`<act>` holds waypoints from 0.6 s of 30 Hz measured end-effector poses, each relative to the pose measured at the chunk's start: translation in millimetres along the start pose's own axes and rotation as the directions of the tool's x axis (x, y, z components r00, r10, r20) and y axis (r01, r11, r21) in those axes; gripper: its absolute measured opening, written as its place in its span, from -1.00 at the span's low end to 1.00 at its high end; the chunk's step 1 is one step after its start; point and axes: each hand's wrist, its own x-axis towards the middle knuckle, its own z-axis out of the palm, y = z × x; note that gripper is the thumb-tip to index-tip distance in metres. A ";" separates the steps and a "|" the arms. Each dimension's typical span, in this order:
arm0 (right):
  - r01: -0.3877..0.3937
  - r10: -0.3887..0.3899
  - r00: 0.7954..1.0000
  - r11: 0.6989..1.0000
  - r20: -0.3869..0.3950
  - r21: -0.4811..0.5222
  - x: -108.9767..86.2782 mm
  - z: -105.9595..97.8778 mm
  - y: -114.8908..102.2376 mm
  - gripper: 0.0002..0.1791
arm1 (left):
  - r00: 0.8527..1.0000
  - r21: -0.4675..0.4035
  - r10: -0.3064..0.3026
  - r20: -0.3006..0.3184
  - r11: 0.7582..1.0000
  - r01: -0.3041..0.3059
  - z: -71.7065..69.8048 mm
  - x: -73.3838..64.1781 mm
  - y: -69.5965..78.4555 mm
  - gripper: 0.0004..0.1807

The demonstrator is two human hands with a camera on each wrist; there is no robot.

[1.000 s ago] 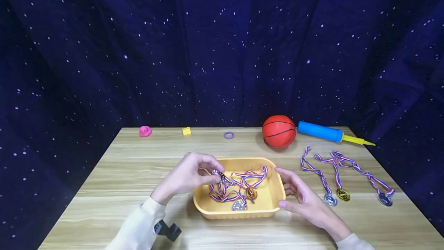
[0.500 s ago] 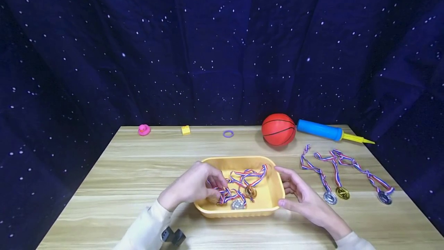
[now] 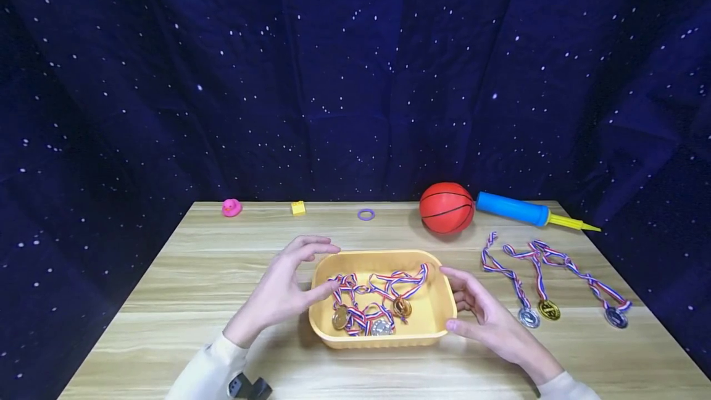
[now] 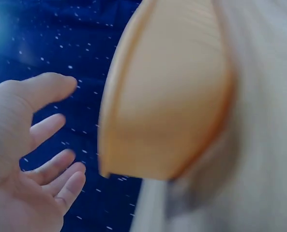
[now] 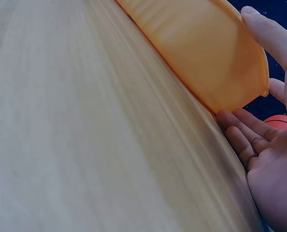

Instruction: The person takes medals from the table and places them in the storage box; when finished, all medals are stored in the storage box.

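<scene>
Left hand (image 3: pixel 280 292) spread, fingers (image 3: pixel 311 245) straight and holding nothing, hovering just off the near-left wall of the yellow tray (image 3: pixel 383 338); right hand (image 3: pixel 489 320) flat and relaxed, fingertips (image 5: pixel 240 128) at the tray's right wall, thumb (image 5: pixel 269 36) up by the rim, touching rather than gripping as far as the wrist view shows; three medals (image 3: pixel 369 320) lie in the tray between the two hands, ribbons (image 3: pixel 389 283) looped and crossing each other. Risks, as I judge them: tangled ribbons mean lifting one medal likely drags the others out; tray looks light and nothing clamps it, so a sideways push from either set of fingers could slide it. Room: bare table (image 3: pixel 211 276) outboard of the left fingers, plenty of travel there; outboard of the right fingers it's tighter, three more medals (image 3: pixel 550 310) lie spread near that hand and a sweep would snag their ribbons; beyond the fingertips the basketball (image 3: pixel 446 208) and pump (image 3: pixel 513 210) sit well apart; near table edge is close behind both wrists.
</scene>
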 end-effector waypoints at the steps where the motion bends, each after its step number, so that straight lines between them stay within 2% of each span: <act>1: -0.001 0.001 1.000 1.000 0.000 0.000 0.1 0.0 0.1 -0.07 | 1.000 -0.020 -0.019 -0.004 1.000 0.019 -0.1 -4.4 -2.8 -0.32; 5: 0.000 0.000 1.000 1.000 0.000 0.001 -0.2 -0.2 0.8 -0.07 | 0.995 -0.170 -0.096 0.011 0.981 0.097 2.5 -21.7 -13.7 -0.19; 11: 0.018 -0.018 1.000 1.000 0.002 -0.003 -0.4 0.5 1.8 -0.06 | 0.982 -0.386 -0.174 0.069 0.903 0.187 7.8 -44.2 -30.0 -0.17; 18: 0.021 -0.021 1.000 1.000 0.001 -0.009 -0.2 0.5 2.1 -0.04 | 0.961 -0.496 -0.235 0.142 0.824 0.275 16.8 -59.9 -43.2 -0.16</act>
